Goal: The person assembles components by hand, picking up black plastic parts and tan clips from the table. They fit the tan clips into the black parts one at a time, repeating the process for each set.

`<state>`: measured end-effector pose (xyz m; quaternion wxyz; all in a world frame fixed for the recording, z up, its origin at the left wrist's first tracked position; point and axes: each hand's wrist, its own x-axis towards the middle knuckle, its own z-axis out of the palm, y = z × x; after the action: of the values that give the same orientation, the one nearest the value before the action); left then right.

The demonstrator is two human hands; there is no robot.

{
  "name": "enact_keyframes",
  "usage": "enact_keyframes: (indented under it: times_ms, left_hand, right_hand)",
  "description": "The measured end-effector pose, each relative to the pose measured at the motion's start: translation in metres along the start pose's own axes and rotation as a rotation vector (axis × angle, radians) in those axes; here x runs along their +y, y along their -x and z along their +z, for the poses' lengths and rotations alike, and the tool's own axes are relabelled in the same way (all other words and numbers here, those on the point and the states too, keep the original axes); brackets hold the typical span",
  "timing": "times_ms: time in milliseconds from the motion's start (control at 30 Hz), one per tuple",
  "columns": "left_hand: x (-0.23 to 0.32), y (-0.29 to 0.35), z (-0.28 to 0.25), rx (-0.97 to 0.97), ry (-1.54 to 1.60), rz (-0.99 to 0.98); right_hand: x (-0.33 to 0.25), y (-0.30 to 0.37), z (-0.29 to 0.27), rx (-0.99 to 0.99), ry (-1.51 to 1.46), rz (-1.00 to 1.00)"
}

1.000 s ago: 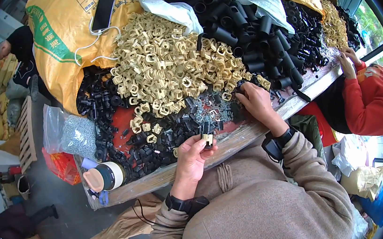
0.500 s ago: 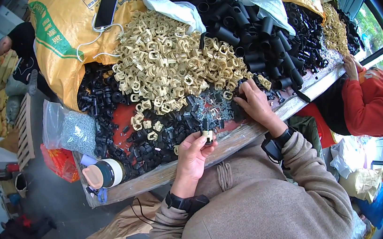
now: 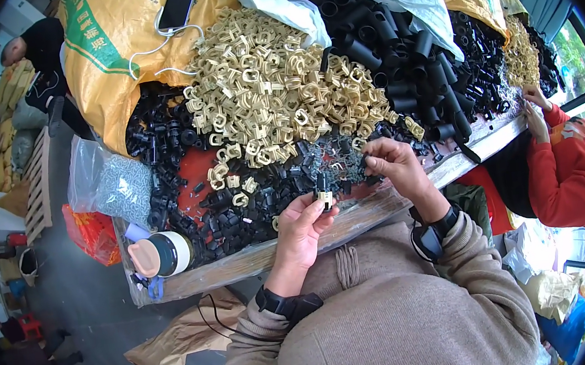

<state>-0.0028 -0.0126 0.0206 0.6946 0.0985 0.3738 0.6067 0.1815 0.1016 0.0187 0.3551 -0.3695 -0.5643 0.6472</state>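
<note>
My left hand (image 3: 300, 233) is closed round a small plastic fitting (image 3: 325, 200), cream at the bottom and black at the top, held upright near the table's front edge. To its right, my right hand (image 3: 401, 169) is closed in a pinch above the edge of a heap of small grey screws (image 3: 337, 163). Whatever lies between its fingertips is too small and dark to name. Beyond the hands rises a large pile of cream plastic clips (image 3: 260, 92). Small black plastic pieces (image 3: 239, 224) are strewn to the left of my left hand.
Black tubes (image 3: 405, 61) spill from a white sack at the back. A jar with a pink lid (image 3: 164, 255) and a bag of screws (image 3: 124, 191) stand at the left. A phone (image 3: 180, 4) lies on a yellow sack. Another person in red (image 3: 569, 169) works at the right.
My right hand's fingers have drawn together into a pinch and come up a little from the pile. My left hand keeps its hold on the fitting. The whole view has shifted slightly.
</note>
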Motion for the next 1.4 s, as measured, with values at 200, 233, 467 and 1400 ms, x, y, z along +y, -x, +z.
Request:
enact_keyframes:
  times_ms: [200, 233, 467, 1400]
  left_hand:
    - [-0.002, 0.0, 0.004, -0.008, -0.029, 0.02]
    - [-0.002, 0.0, 0.005, -0.008, -0.028, 0.018]
    - [-0.002, 0.003, 0.006, -0.051, 0.023, 0.0]
    - [-0.012, 0.001, 0.002, -0.182, -0.184, -0.065]
  right_hand:
    - [-0.019, 0.018, 0.029, -0.184, -0.225, 0.097]
    - [-0.02, 0.02, 0.034, -0.208, -0.244, 0.084]
    - [-0.014, 0.026, 0.052, -0.181, 0.048, -0.148]
    - [-0.018, -0.036, -0.094, 0.362, 1.391, -0.567]
